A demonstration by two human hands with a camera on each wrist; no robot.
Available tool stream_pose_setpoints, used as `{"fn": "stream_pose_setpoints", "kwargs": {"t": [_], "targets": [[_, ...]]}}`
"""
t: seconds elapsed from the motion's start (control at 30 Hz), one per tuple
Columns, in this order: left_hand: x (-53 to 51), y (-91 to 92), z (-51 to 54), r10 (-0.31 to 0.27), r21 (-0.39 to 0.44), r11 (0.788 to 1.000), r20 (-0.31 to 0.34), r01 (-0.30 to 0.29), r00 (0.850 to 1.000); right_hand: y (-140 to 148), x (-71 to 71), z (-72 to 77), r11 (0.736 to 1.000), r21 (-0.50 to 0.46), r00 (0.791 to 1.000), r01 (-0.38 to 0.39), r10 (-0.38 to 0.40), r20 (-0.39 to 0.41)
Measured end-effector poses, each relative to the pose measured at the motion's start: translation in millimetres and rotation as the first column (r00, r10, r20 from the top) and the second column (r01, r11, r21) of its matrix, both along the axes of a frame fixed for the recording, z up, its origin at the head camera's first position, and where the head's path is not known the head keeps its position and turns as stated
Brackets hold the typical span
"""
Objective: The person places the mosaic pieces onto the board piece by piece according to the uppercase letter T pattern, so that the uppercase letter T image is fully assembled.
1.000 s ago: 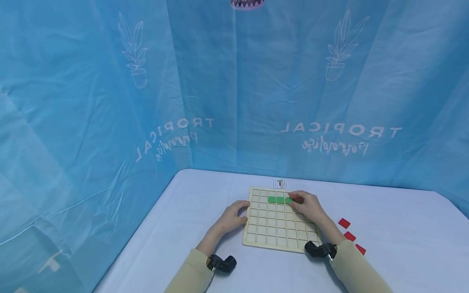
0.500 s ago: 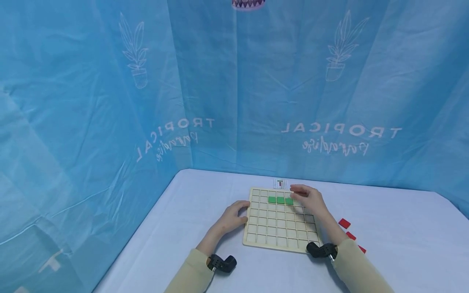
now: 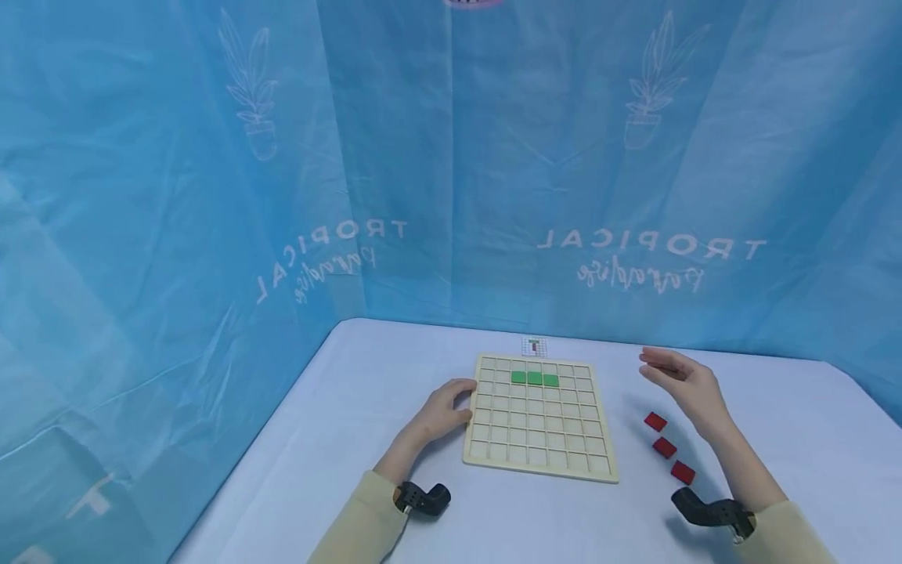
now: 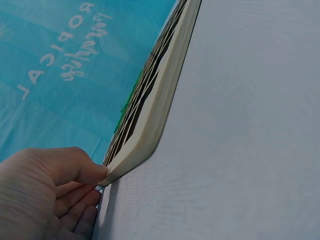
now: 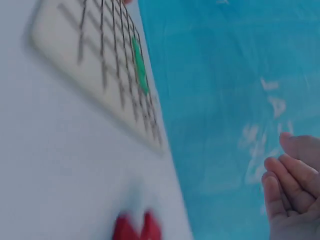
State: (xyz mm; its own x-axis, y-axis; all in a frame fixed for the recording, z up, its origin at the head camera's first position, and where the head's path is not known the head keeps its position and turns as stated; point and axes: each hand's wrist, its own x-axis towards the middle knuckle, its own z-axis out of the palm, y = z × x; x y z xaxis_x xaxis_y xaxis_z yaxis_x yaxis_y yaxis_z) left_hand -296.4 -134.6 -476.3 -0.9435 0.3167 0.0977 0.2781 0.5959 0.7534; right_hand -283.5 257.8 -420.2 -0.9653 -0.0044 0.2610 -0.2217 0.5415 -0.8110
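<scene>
A square, pale wooden board (image 3: 537, 439), divided by raised ridges into a grid of square cells, lies flat on the white cloth-covered surface (image 3: 493, 525); three flat, square green tiles (image 3: 535, 378) sit inside it, one to a cell, side by side in the second row from its far edge — around the middle of that row. The person's left hand (image 3: 440, 411) is at the board's left edge; its fingers are loosely curved, with a wide gap between thumb and forefinger, and touch the board's edge rather than close round it. The right hand (image 3: 694, 388) hangs in the air to the right of the board, well apart from it; its fingers are softly bent and close together, the thumb a little away from them, and they have hold of nothing. Three flat, square red tiles (image 3: 665, 447) lie to the right of the board, in a slanting line, apart from one another; in the right wrist view they are blurred. Just beyond the board's far edge lies a small white card (image 3: 534, 347) with a printed grid — green and reddish squares marked on it; behind the board hangs a blue curtain (image 3: 437, 157) with white lettering in reverse.
</scene>
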Motion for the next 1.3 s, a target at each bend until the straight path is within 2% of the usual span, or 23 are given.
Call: {"fn": "stream_pose_setpoints", "kwargs": {"t": [0.13,0.27,0.4,0.53,0.73,0.97,1.07,1.2,1.3], "targets": [[-1.5,-2.0,0.9,-0.004,0.007,1.000,-0.005,0.004,1.000,21.5,16.2,-13.3,0.998,0.013,0.997,0.068,-0.068,0.030],[-1.6,-1.4,1.2,-0.004,0.024,1.000,-0.009,0.004,1.000,32.4,24.3,-24.9,0.998,0.036,0.998,0.060,-0.060,0.016],[0.0,1.3,0.1,0.003,0.028,1.000,0.004,-0.003,1.000,34.7,26.4,-36.4,0.992,0.101,0.998,0.070,-0.071,0.002],[1.3,3.8,0.5,0.012,0.033,0.999,0.006,-0.012,1.000,35.3,23.8,-50.1,0.976,0.193,0.994,0.105,-0.111,0.020],[3.0,6.1,1.8,0.018,0.035,0.999,0.007,-0.018,1.000,38.5,19.4,-68.6,0.957,0.274,0.993,0.094,-0.112,0.050],[3.6,5.6,1.0,0.007,0.037,0.999,-0.007,-0.006,1.000,35.2,19.1,-71.6,0.928,0.360,0.995,0.099,-0.090,-0.042],[3.1,5.0,1.7,0.002,0.037,0.999,-0.014,-0.001,1.000,34.4,18.8,-71.0,0.922,0.373,0.994,0.108,-0.094,-0.056],[1.7,3.4,1.6,-0.009,0.037,0.999,-0.015,0.010,1.000,32.5,20.6,-65.7,0.925,0.362,0.993,0.117,-0.098,-0.071],[1.0,1.4,1.1,-0.005,0.026,1.000,-0.015,0.005,1.000,28.4,22.0,-54.6,0.938,0.322,0.989,0.131,-0.101,-0.110]]}}
